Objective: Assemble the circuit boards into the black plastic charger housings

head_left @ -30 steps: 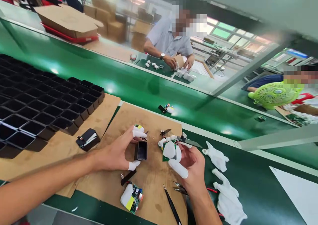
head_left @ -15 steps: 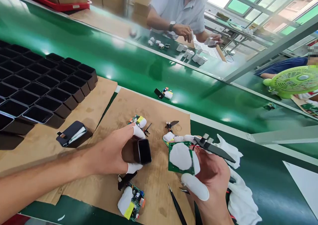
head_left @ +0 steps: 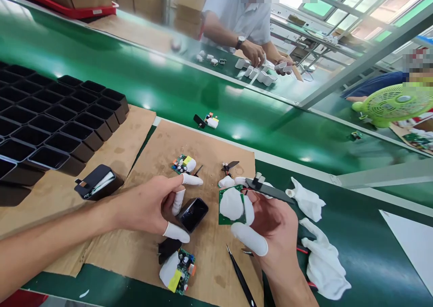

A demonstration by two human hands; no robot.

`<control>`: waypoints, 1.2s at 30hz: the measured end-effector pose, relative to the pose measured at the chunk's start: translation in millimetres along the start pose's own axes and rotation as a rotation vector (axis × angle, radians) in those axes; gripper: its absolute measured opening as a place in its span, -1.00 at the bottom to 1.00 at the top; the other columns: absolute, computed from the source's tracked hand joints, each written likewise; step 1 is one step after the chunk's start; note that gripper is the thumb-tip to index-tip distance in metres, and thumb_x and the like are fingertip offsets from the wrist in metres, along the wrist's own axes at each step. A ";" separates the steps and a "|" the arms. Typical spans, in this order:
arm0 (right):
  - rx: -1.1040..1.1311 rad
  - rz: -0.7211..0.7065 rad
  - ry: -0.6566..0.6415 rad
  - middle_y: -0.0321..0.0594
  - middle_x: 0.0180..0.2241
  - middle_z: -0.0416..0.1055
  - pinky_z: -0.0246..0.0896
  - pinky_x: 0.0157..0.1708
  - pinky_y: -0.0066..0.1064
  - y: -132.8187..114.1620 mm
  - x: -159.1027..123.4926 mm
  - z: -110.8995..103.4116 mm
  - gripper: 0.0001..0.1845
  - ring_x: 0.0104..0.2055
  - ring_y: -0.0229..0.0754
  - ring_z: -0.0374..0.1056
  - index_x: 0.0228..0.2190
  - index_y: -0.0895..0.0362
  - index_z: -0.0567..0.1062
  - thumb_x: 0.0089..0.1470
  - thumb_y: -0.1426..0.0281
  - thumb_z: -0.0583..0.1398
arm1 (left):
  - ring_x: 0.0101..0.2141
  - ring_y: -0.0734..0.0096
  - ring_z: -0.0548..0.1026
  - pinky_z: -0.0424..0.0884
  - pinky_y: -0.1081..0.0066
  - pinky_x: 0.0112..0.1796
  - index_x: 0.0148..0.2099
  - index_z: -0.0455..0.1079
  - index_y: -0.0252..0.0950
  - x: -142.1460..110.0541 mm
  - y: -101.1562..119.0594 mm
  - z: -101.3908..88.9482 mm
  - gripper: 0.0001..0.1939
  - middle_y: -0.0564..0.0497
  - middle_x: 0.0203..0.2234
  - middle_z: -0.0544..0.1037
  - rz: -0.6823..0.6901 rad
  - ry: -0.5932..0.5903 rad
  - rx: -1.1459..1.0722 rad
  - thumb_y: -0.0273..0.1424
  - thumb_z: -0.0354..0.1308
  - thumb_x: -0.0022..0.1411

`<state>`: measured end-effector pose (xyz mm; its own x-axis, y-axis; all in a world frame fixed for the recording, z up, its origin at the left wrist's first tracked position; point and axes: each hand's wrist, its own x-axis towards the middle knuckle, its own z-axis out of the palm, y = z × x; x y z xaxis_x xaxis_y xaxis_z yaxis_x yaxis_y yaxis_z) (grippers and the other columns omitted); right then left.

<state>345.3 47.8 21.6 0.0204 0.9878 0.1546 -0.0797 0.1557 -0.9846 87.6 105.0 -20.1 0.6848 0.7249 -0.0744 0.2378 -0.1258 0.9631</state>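
Observation:
My left hand (head_left: pixel 158 207), with white finger cots on its fingertips, is spread open beside a black plastic case (head_left: pixel 193 214) lying on the cardboard. Thumb and fingers stand apart around the case's near end. My right hand (head_left: pixel 274 225), also in finger cots, grips a green circuit board (head_left: pixel 231 206) with a white blob over its face. A black plug plate with metal prongs (head_left: pixel 269 189) hangs on wires at that board. Below my left hand lies another circuit board (head_left: pixel 179 271) with yellow tape. Two more boards rest behind, one a circuit board (head_left: pixel 184 163) with yellow tape.
Rows of black cases (head_left: pixel 54 126) stand at left, near a filled case (head_left: pixel 98 183). Tweezers (head_left: pixel 241 275) lie in front; white cloths (head_left: pixel 326 262) are at right. A board (head_left: pixel 210 120) sits on the green conveyor (head_left: pixel 162 90). Across it, a person handles white parts. A green fan (head_left: pixel 399 101) stands right.
My left hand has let go of the black case and opened; the case now lies on the cardboard. The board on the conveyor has shifted left in view.

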 end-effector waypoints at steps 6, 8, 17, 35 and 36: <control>0.020 0.034 -0.022 -0.17 -0.13 0.78 0.76 -0.07 -0.12 2.2 -4.0 3.8 -0.38 -0.11 0.08 0.74 -0.07 -0.05 0.76 -0.19 0.33 0.76 | -0.43 0.47 0.35 0.26 0.51 -0.40 0.06 0.64 -0.22 5.9 -2.9 7.1 -0.51 0.19 -0.42 0.50 0.100 -0.017 0.128 -0.21 0.65 0.14; 0.035 0.026 -0.036 -0.15 -0.05 0.78 0.76 -0.05 -0.09 2.3 -6.6 2.8 -0.35 -0.05 0.12 0.74 -0.05 -0.07 0.77 -0.21 0.35 0.77 | -0.34 0.40 0.41 0.35 0.47 -0.34 -0.03 0.63 -0.25 5.5 -6.2 9.1 -0.53 0.10 -0.30 0.55 0.171 0.079 0.168 -0.22 0.68 0.09; -0.025 0.016 -0.136 -0.12 -0.05 0.79 0.70 0.12 0.14 6.0 -22.3 -0.1 -0.13 -0.03 0.26 0.73 0.17 -0.15 0.72 -0.20 0.25 0.77 | 0.03 0.15 0.70 0.63 0.31 0.07 0.20 0.53 -0.25 -1.5 -10.0 11.3 -0.47 -0.15 0.00 0.69 0.494 0.318 0.210 -0.36 0.61 0.27; -0.146 -0.046 -0.147 -0.05 0.14 0.73 0.75 0.04 0.09 5.5 -22.8 12.4 -0.15 0.06 0.24 0.72 0.15 -0.19 0.74 -0.19 0.32 0.76 | -0.07 0.17 0.72 0.66 0.32 -0.03 0.32 0.51 -0.22 -2.6 -12.8 12.6 -0.40 -0.13 -0.07 0.69 0.585 0.309 0.225 -0.41 0.58 0.30; -0.155 -0.051 -0.149 -0.04 0.15 0.73 0.75 0.05 0.09 5.7 -22.6 12.4 -0.16 0.06 0.25 0.72 0.16 -0.18 0.74 -0.18 0.33 0.76 | -0.07 0.17 0.72 0.66 0.33 -0.03 0.32 0.51 -0.22 -2.3 -13.3 12.7 -0.39 -0.13 -0.07 0.68 0.585 0.307 0.223 -0.42 0.59 0.29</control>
<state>332.0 26.4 13.4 -0.1280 0.9707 0.2036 0.0726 0.2139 -0.9742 91.6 96.3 -36.0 0.5254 0.6503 0.5487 0.0475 -0.6663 0.7442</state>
